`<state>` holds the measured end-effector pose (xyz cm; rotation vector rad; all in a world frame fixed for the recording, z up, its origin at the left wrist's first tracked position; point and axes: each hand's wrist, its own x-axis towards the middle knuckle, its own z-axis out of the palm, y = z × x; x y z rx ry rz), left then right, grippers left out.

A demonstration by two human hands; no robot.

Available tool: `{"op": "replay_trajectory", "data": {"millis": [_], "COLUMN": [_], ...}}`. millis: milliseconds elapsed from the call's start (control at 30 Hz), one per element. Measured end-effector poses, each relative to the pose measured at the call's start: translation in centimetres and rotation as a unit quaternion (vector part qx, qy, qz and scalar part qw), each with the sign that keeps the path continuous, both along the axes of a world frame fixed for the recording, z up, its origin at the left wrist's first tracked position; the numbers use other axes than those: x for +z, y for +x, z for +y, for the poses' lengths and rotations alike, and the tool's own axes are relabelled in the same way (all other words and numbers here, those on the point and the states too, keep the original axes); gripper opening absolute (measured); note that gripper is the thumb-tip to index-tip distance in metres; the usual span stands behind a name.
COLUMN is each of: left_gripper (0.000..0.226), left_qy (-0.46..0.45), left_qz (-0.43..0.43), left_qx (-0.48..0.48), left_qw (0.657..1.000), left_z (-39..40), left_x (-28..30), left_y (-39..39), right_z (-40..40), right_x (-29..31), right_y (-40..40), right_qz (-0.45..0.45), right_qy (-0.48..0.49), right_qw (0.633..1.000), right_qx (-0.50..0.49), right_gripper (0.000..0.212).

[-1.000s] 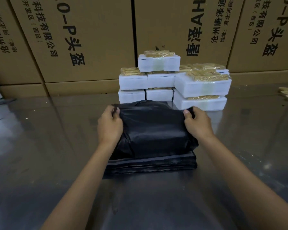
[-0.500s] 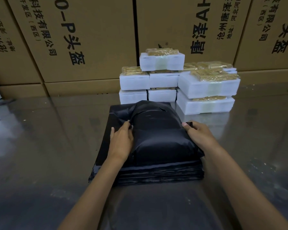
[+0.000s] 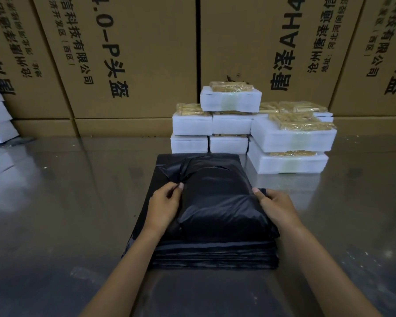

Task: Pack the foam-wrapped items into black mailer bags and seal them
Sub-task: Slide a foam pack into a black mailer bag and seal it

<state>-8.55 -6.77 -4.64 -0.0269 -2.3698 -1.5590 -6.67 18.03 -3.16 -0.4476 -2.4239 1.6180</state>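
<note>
A person's two hands worked a filled black mailer bag (image 3: 217,200) at the centre of the frame, where it lay on top of a flat stack of empty black bags (image 3: 215,255) on a glossy grey table (image 3: 55,202). The left hand (image 3: 164,207) pinched a fold of loose plastic at the bag's left edge between thumb and fingertips, the film gathering into a crease that ran up toward the bag's far end. The right hand (image 3: 276,208) rested along the bag's right edge with its thumb on top; whether its fingers gripped the film underneath or only pressed against it could not be told. The bulge under the plastic suggested that a foam-wrapped item was already inside, so the step in hand appeared to be tightening the slack and folding the open end over, with sealing not yet done. The next move would likely call for drawing the loose flap flat across the bundle and pressing it down along its whole width, keeping the item from sliding out. Just behind the bag, in the upper middle and right of the frame, a pile of white foam-wrapped items (image 3: 290,140) waited to be packed, set in front of a wall of printed cardboard boxes (image 3: 135,65).
</note>
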Motion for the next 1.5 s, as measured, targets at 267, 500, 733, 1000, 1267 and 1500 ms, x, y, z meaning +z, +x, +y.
{"op": "replay_trajectory", "data": {"millis": [267, 500, 733, 1000, 1267, 1500], "left_gripper": [0.015, 0.025, 0.03, 0.032, 0.033, 0.034], "left_qy": [0.149, 0.238, 0.322, 0.327, 0.246, 0.206], "left_qz": [-0.047, 0.01, 0.043, 0.087, 0.107, 0.116], "left_qx": [-0.012, 0.003, 0.038, 0.055, 0.033, 0.016], "left_qw": [0.988, 0.971, 0.945, 0.939, 0.963, 0.972], "left_z": [-2.7, -1.7, -1.6, -1.7, -2.0, -2.2], "left_x": [2.2, 3.3, 3.5, 3.8, 3.6, 3.4], "left_y": [0.6, 1.6, 1.8, 1.6, 1.5, 1.3], "right_z": [-2.8, -13.6, -14.7, -13.2, -12.4, -12.4], "right_x": [6.2, 9.1, 7.1, 7.1, 6.7, 6.6], "right_y": [0.6, -2.5, -4.0, -3.3, -3.1, -3.3], "right_qz": [0.229, 0.223, 0.11, 0.089, 0.145, 0.109], "right_qy": [0.201, 0.164, 0.11, 0.11, 0.026, -0.04], "right_qw": [0.951, 0.944, 0.928, 0.896, 0.892, 0.9], "right_qx": [-0.054, 0.179, 0.339, 0.421, 0.426, 0.42], "right_gripper": [0.011, 0.014, 0.019, 0.025, 0.019, 0.01]}}
